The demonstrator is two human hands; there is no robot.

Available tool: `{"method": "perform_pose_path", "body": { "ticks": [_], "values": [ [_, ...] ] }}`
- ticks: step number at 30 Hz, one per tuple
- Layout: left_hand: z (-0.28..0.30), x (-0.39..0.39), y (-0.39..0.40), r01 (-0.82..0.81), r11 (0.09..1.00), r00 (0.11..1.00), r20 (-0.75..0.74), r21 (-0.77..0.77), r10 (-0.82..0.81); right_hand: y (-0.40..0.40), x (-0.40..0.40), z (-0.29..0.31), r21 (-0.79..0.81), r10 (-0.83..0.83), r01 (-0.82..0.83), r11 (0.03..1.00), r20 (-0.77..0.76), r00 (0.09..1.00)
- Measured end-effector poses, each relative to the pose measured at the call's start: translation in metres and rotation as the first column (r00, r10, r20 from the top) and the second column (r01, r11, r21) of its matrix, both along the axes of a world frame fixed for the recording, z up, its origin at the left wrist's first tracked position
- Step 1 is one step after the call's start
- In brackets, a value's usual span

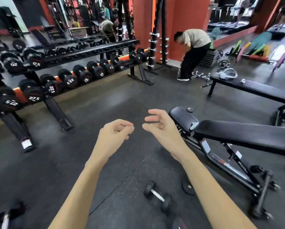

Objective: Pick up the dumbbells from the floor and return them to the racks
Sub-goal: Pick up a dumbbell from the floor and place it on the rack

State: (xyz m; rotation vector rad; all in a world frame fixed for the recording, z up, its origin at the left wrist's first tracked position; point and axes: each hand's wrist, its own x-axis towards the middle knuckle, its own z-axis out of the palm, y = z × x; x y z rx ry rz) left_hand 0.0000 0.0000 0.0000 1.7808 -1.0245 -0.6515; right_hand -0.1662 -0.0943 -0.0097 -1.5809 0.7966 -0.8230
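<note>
While both hands (117, 133) (160, 124) hover, fingers loosely curled, empty, knurled-handle dumbbell (157, 195) on speckled rubber floor (105, 104)

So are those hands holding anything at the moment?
No. The left hand and right hand are both empty, fingers loosely curled, above the floor; a dumbbell lies below.

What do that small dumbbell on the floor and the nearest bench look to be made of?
Dumbbell: matte black heads, likely rubber-coated; shiny ridged handle, probably chromed steel. Bench: smooth black pad with a soft sheen, likely vinyl over foam, on a black painted metal frame.
</note>
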Motion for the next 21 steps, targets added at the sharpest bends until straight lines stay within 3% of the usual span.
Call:
{"method": "perform_pose_path", "body": {
  "ticks": [5,12,21],
  "values": [
    [-0.015,0.024,-0.052,0.029,0.999,0.998,-0.057,-0.023,-0.03,-0.044,0.017,-0.007,0.002,-0.055,0.055,0.999,-0.032,0.998],
    [-0.022,0.092,-0.141,0.042,0.999,0.999,0.009,-0.024,-0.041,-0.157,0.079,0.004,-0.016,0.075,-0.078,0.997,-0.112,0.991],
    [-0.017,0.195,-0.277,0.014,0.999,0.996,-0.086,-0.049,-0.018,-0.287,0.183,-0.007,0.015,-0.083,0.082,0.997,0.076,0.994]
  ]
}}
